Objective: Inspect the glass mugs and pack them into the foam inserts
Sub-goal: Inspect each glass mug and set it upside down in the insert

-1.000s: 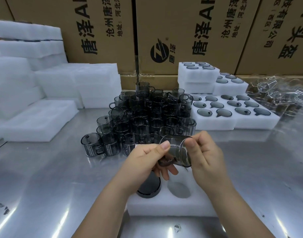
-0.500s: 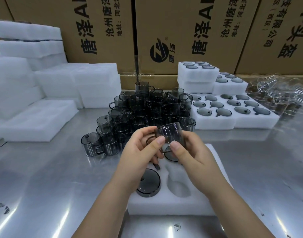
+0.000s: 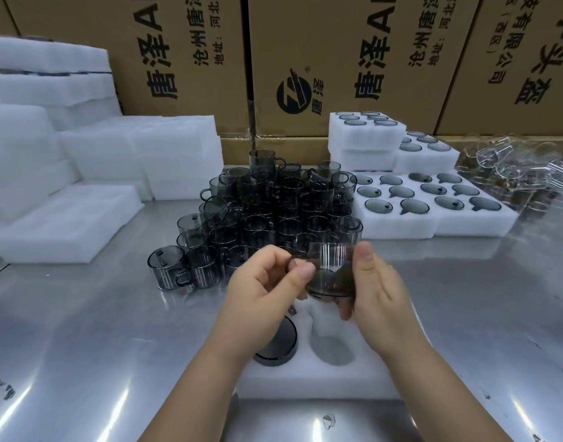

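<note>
smoky grey mugs [image 3: 273, 215], white foam [image 3: 305, 378]

A single wide-angle view, worn on the person's head, looks forward and down across the steel worktop [image 3: 82, 330]. It sits close over the near edge, where a foam insert [image 3: 305, 381] lies, and reaches to the cardboard boxes [image 3: 337, 59] along the far edge, which lean outward at the sides.
</note>
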